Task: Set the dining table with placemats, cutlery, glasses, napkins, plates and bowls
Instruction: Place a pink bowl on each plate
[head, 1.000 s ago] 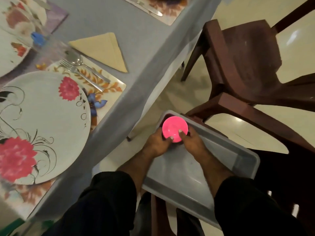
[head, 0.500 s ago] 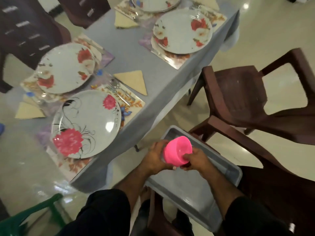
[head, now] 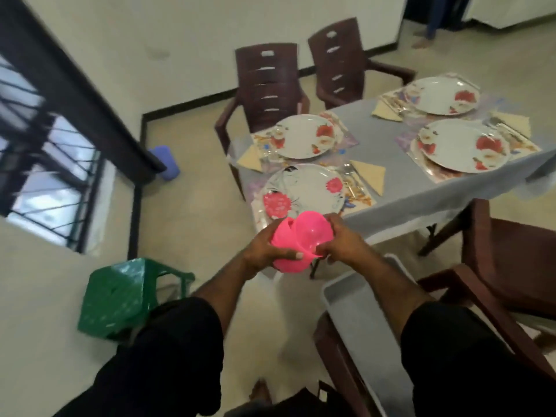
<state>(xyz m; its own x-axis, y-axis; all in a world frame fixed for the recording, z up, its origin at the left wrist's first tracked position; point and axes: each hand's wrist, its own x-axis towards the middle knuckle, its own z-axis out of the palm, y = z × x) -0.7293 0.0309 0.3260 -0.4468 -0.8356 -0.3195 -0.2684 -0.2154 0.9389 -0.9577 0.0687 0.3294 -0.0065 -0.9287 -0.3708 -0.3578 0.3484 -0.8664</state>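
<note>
Left hand (head: 261, 253) and right hand (head: 343, 239) both clasp the pink bowls (head: 301, 240), fingers curled round them. The bowls hang just off the bench (head: 400, 182) edge, beside its nearest plate (head: 304, 191), above open floor.

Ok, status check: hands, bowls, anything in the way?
Both hands, left and right, gripping pink bowls, held off the table's near corner. Nearest plate bare. Nothing in between.

Person is wearing a black top; both sleeves (head: 168, 350) are ending just above the elbows, loose and plain, no markings visible. Forearms and both hands are showing bare: left hand (head: 261, 251), right hand (head: 343, 239). No rings, watch or gloves are showing.
</note>
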